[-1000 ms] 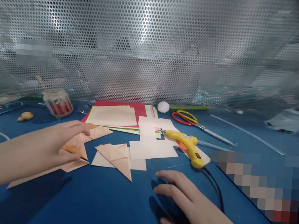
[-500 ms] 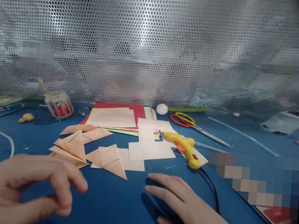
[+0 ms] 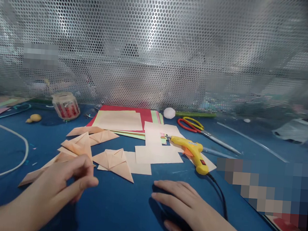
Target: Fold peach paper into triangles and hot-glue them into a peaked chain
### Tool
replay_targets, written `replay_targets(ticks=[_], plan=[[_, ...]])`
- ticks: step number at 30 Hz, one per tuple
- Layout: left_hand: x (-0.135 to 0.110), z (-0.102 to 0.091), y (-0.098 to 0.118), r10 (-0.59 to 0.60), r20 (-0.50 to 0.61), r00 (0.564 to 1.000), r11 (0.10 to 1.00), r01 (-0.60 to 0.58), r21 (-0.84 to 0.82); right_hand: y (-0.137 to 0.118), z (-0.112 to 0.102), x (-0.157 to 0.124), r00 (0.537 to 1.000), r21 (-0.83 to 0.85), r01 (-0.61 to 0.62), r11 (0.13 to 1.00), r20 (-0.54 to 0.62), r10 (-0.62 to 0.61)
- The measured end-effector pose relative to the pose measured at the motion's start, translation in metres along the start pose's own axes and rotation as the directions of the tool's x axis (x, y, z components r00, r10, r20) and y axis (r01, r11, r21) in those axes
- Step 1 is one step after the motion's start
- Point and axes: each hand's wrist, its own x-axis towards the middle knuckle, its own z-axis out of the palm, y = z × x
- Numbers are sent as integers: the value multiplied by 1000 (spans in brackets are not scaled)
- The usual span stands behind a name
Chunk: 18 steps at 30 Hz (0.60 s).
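Note:
My left hand (image 3: 59,188) is at the lower left with its fingers curled in against the thumb. What lies inside the fingers, if anything, is hidden. Behind it are folded peach paper pieces (image 3: 79,143), partly covered by the hand. Another folded peach paper piece (image 3: 114,160) rests on a pale paper square (image 3: 141,164) just beyond. My right hand (image 3: 186,209) is held low over the blue table (image 3: 121,211), fingers stretched out and holding nothing. Ahead of it lie more pale paper squares (image 3: 159,154) and a yellow hot glue gun (image 3: 191,148).
Red-and-yellow-handled scissors (image 3: 208,134) lie behind the glue gun. A stack of coloured paper (image 3: 119,120), a white ball (image 3: 169,113) and a jar with red contents (image 3: 66,106) stand farther back. The black cord (image 3: 221,194) runs past my right hand. A perforated metal screen (image 3: 158,59) closes the back.
My left hand has moved right and curled further in, uncovering a long folded peach paper piece at the left. My right hand is nearly still. The view has shifted slightly left.

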Motion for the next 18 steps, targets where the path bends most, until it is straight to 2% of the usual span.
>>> replay_targets(ticks=[3,7,10,14,18], plan=[[23,-9,-8,132,-41,990,979,-124,161,1,1,-1,1000,-13,2,1000,7,-2],[44,6,-29,219,9,976,953,-216,211,1,-2,-4,1000,-34,11,999,22,-11],[53,15,-36,238,75,968,943,-249,220,-1,-4,-3,1000,-28,21,999,-1,-21],[54,12,-31,240,144,960,941,-266,210,-2,-3,-3,1000,-32,31,999,3,-31],[44,16,-15,286,181,941,934,-316,164,1,2,-6,999,-48,36,998,3,-35]])
